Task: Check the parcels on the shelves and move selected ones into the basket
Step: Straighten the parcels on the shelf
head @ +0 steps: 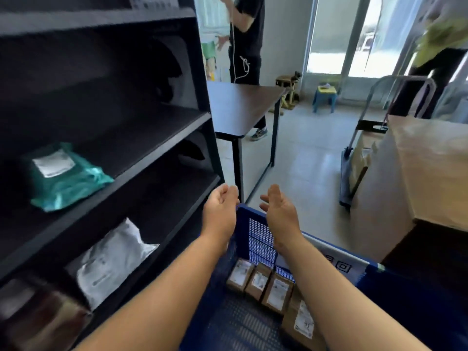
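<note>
A dark shelf unit (141, 138) fills the left side. A teal bagged parcel (63, 178) with a white label lies on its middle shelf. One shelf lower lies a white bagged parcel (111, 262), and a dark reddish parcel (43, 317) sits at the bottom left. The blue mesh basket (255, 236) stands below my arms and holds several brown cardboard parcels (274, 292) with white labels. My left hand (222, 206) and my right hand (277, 206) hover over the basket's far rim, palms facing each other, fingers relaxed, holding nothing.
A dark table (240, 107) stands past the shelf, with a person in black (247, 39) behind it. A wooden counter (430, 173) is at the right, a hand trolley (354, 160) beside it. Another person (440, 59) stands at the far right. A blue stool (325, 97) sits by the glass doors.
</note>
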Demonstrator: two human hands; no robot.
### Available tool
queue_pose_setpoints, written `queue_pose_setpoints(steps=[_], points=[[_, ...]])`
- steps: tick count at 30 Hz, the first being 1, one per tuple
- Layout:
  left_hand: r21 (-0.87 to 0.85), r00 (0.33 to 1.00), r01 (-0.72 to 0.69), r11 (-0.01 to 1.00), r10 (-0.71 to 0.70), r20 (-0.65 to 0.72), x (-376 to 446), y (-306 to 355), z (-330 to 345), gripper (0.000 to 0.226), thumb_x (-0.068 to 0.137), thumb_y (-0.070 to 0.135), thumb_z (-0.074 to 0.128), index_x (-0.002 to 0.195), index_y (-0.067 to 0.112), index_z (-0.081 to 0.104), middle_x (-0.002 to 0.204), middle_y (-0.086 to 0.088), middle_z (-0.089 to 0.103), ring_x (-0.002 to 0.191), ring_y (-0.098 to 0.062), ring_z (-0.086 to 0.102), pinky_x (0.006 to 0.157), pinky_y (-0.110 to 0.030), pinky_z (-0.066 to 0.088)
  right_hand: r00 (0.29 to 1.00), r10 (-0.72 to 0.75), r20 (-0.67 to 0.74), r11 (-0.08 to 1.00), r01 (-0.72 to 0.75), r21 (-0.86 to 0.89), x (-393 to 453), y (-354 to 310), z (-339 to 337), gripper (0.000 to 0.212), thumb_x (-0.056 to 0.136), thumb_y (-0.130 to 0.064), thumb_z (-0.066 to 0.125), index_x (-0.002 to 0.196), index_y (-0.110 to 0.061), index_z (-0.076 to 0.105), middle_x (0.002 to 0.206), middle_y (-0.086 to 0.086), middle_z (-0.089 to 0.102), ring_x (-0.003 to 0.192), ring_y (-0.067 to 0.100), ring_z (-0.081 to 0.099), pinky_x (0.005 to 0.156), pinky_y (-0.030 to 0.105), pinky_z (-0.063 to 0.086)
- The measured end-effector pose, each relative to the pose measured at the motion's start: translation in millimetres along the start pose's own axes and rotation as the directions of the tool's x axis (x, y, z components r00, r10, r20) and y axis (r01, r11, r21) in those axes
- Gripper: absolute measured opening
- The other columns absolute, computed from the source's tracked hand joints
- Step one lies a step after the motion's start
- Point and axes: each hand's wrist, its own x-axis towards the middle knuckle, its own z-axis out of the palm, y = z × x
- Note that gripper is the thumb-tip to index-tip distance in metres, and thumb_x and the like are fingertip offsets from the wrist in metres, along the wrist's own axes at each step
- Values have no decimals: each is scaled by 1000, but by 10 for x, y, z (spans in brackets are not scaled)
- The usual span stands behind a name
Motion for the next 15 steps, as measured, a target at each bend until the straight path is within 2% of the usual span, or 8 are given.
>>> queue_pose_setpoints(steps=[3, 5, 7, 10, 12, 13, 15], points=[[-22, 996, -57, 998, 55, -75, -245, 316, -446, 44, 98, 31, 49, 136, 9, 47, 121, -1, 62, 108, -13, 60, 97, -32, 47, 997, -24, 69, 999, 21, 33, -404, -310, 277, 53, 102, -44, 36, 116, 4, 56, 121, 28, 58, 112, 43, 54, 93, 49, 47], [-25, 988, -89, 996, 85, -126, -457, 454, -757, 43, 98, 32, 49, 136, 10, 48, 110, 5, 63, 104, -12, 60, 95, -32, 47, 992, -55, 113, 998, 50, 47, -719, -472, 449, 54, 102, -41, 37, 120, 9, 51, 125, 31, 54, 116, 46, 50, 97, 53, 43], [-27, 978, -118, 993, 112, -176, -695, 549, -1072, 43, 98, 33, 48, 135, 11, 48, 103, 8, 62, 102, -12, 61, 95, -33, 48, 984, -73, 163, 997, 65, 51, -1071, -589, 624, 49, 102, -42, 37, 116, 2, 51, 126, 27, 55, 117, 42, 51, 99, 51, 42], [-39, 962, -137, 990, 123, -246, -1111, 650, -1528, 42, 98, 33, 48, 135, 11, 49, 110, 4, 62, 101, -11, 61, 95, -33, 47, 968, -78, 238, 997, 70, 41, -1621, -691, 892, 43, 101, -45, 35, 104, -9, 58, 123, 22, 59, 112, 38, 57, 93, 49, 47], [-46, 948, -142, 989, 123, -294, -1421, 703, -1832, 40, 98, 33, 48, 132, 12, 51, 112, 4, 62, 102, -12, 61, 96, -34, 47, 955, -90, 283, 996, 81, 45, -1971, -720, 1071, 33, 99, -48, 35, 90, -26, 57, 118, 12, 64, 105, 25, 62, 84, 38, 48], [-45, 939, -147, 988, 125, -321, -1571, 722, -1984, 38, 98, 33, 48, 130, 13, 52, 110, 4, 62, 103, -12, 61, 97, -35, 47, 949, -95, 301, 995, 83, 51, -2140, -731, 1155, 30, 99, -49, 36, 86, -30, 55, 115, 6, 65, 102, 19, 62, 83, 32, 48], [-55, 915, -165, 985, 132, -381, -1851, 762, -2283, 37, 98, 32, 49, 128, 12, 54, 106, 5, 63, 102, -13, 61, 96, -36, 47, 930, -100, 353, 995, 88, 49, -2465, -756, 1318, 29, 98, -49, 36, 84, -30, 54, 113, 0, 64, 100, 14, 62, 86, 31, 48]])
